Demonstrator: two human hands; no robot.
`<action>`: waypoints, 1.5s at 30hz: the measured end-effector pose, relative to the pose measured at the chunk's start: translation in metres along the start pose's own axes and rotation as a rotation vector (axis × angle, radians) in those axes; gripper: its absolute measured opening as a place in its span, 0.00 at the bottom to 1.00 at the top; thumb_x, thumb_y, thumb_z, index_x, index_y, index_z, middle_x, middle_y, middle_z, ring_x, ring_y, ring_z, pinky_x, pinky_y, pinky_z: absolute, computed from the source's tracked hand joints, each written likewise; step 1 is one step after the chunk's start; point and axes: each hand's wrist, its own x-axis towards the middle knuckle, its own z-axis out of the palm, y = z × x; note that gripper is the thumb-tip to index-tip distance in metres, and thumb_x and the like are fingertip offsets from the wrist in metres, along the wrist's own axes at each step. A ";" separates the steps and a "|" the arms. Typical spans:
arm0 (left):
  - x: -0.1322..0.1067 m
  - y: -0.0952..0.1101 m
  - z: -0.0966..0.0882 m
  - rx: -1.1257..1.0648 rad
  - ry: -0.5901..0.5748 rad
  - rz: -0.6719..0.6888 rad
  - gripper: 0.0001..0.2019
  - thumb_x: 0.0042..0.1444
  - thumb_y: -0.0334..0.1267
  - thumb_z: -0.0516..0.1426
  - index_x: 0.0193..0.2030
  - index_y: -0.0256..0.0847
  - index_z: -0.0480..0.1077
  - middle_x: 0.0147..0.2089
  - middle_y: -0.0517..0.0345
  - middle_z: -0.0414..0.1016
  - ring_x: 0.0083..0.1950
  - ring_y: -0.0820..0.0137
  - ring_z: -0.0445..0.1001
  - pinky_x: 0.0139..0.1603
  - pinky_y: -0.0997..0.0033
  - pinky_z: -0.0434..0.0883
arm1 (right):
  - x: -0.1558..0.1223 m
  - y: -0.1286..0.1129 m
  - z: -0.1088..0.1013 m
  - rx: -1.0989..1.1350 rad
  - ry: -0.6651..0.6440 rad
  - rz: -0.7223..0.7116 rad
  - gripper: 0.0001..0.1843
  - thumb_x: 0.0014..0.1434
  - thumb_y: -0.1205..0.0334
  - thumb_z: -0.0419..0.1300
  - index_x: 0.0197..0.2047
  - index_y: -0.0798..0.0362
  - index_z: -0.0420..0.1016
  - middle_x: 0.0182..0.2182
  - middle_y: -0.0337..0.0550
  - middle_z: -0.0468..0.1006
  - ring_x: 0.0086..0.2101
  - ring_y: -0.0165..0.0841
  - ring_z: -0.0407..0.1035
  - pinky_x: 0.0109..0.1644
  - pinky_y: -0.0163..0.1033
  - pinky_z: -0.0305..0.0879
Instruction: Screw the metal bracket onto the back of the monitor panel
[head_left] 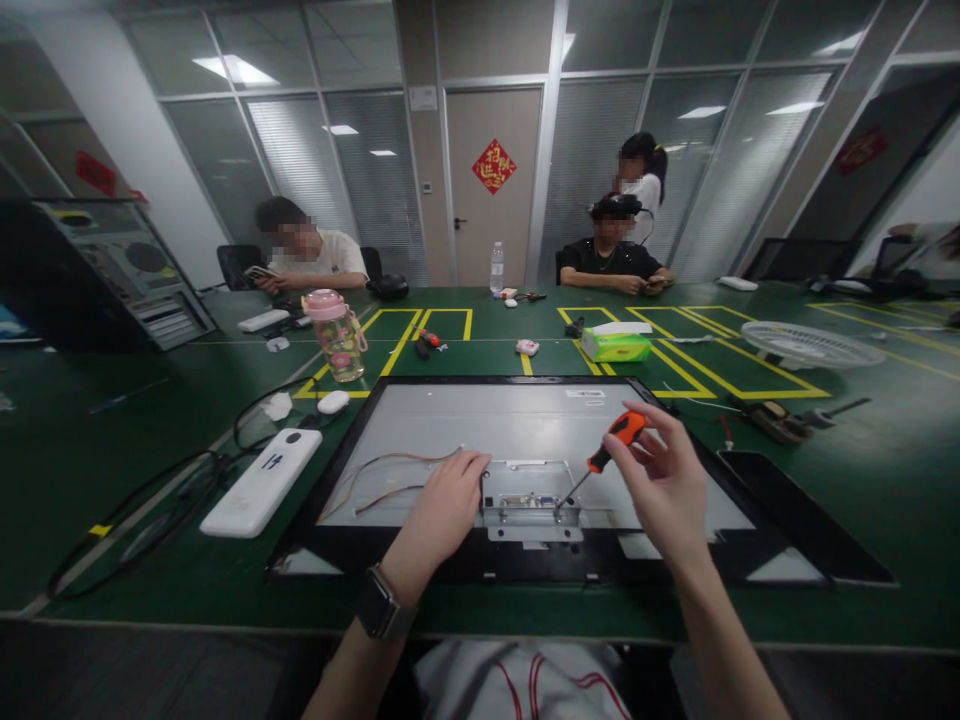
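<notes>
An opened monitor (525, 420) lies face down in front of me, its grey metal back exposed inside a black frame. My right hand (664, 480) grips an orange-and-black screwdriver (611, 440), tip down on the small metal connector plate (532, 505) near the panel's front edge. My left hand (450, 500), with a watch on its wrist, rests on the panel at the left end of that plate, fingers curled against it. Thin wires (390, 475) run leftward across the panel from under the left hand.
On the green table with yellow tape lines: a white flat device (262, 480), black cable loops (165, 500), a pink-lidded bottle (337, 335), a green tissue box (615, 343), a white fan grille (806, 345), a computer case (120, 270). Three other people are at the far side.
</notes>
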 end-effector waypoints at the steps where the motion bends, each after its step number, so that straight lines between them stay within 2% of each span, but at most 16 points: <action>1: 0.000 0.001 -0.001 -0.002 -0.005 -0.003 0.21 0.64 0.23 0.46 0.61 0.37 0.65 0.59 0.46 0.72 0.60 0.61 0.71 0.63 0.56 0.68 | -0.001 0.003 0.001 0.033 0.097 0.036 0.20 0.56 0.58 0.68 0.51 0.47 0.74 0.40 0.42 0.75 0.37 0.33 0.74 0.36 0.37 0.77; 3: 0.001 0.001 -0.001 -0.007 -0.010 -0.005 0.21 0.64 0.24 0.46 0.61 0.36 0.65 0.59 0.46 0.72 0.60 0.60 0.71 0.64 0.56 0.68 | -0.005 0.007 0.006 0.105 0.224 0.101 0.20 0.56 0.57 0.68 0.52 0.48 0.74 0.39 0.41 0.73 0.36 0.32 0.74 0.33 0.34 0.77; 4: 0.001 0.001 -0.001 -0.009 -0.008 -0.004 0.21 0.63 0.23 0.46 0.60 0.37 0.66 0.59 0.46 0.72 0.60 0.61 0.71 0.64 0.56 0.68 | -0.008 0.008 0.009 0.132 0.232 0.131 0.20 0.57 0.57 0.68 0.52 0.48 0.73 0.38 0.41 0.72 0.34 0.31 0.73 0.31 0.33 0.76; 7: 0.001 0.001 0.000 -0.011 0.004 -0.001 0.22 0.62 0.23 0.46 0.60 0.39 0.66 0.59 0.48 0.72 0.59 0.62 0.71 0.64 0.56 0.68 | -0.021 0.005 0.022 0.139 0.195 0.125 0.20 0.59 0.57 0.66 0.54 0.49 0.72 0.39 0.42 0.70 0.32 0.30 0.72 0.28 0.32 0.77; 12: 0.000 0.000 0.002 -0.001 0.008 0.003 0.22 0.62 0.23 0.46 0.60 0.40 0.65 0.59 0.49 0.72 0.59 0.62 0.71 0.64 0.56 0.68 | -0.038 0.000 0.039 0.139 0.088 0.116 0.19 0.59 0.58 0.65 0.53 0.48 0.72 0.40 0.43 0.73 0.33 0.33 0.75 0.31 0.36 0.79; 19: 0.001 0.002 0.000 0.015 -0.009 -0.002 0.21 0.63 0.23 0.46 0.61 0.39 0.65 0.59 0.49 0.72 0.60 0.61 0.71 0.65 0.57 0.67 | -0.042 0.001 0.040 0.104 0.040 0.144 0.19 0.59 0.55 0.65 0.52 0.48 0.71 0.42 0.44 0.73 0.35 0.33 0.76 0.32 0.36 0.79; 29: 0.001 0.001 0.000 0.018 -0.003 0.002 0.21 0.64 0.23 0.46 0.60 0.38 0.66 0.59 0.47 0.72 0.60 0.61 0.71 0.64 0.58 0.68 | -0.043 0.004 0.041 0.081 -0.001 0.125 0.18 0.60 0.56 0.64 0.52 0.48 0.70 0.42 0.43 0.72 0.35 0.32 0.76 0.30 0.34 0.76; 40: 0.001 -0.003 0.005 0.015 0.010 0.008 0.22 0.64 0.23 0.45 0.61 0.38 0.65 0.59 0.48 0.72 0.60 0.62 0.71 0.64 0.58 0.67 | -0.046 0.004 0.041 0.001 -0.069 -0.047 0.16 0.63 0.63 0.61 0.54 0.47 0.69 0.42 0.42 0.70 0.37 0.32 0.75 0.31 0.33 0.77; 43: 0.000 -0.002 0.005 0.011 0.012 0.006 0.21 0.64 0.23 0.45 0.61 0.38 0.65 0.59 0.48 0.72 0.60 0.62 0.71 0.64 0.57 0.68 | -0.043 0.000 0.040 -0.008 -0.150 -0.141 0.17 0.64 0.66 0.60 0.55 0.45 0.69 0.41 0.42 0.70 0.38 0.32 0.74 0.33 0.32 0.77; 45: 0.000 -0.002 0.005 0.011 0.014 0.005 0.21 0.64 0.23 0.45 0.61 0.39 0.65 0.59 0.48 0.72 0.61 0.62 0.71 0.64 0.57 0.68 | -0.039 -0.005 0.039 0.010 -0.257 -0.204 0.19 0.64 0.69 0.59 0.56 0.44 0.68 0.42 0.42 0.71 0.38 0.31 0.74 0.35 0.33 0.78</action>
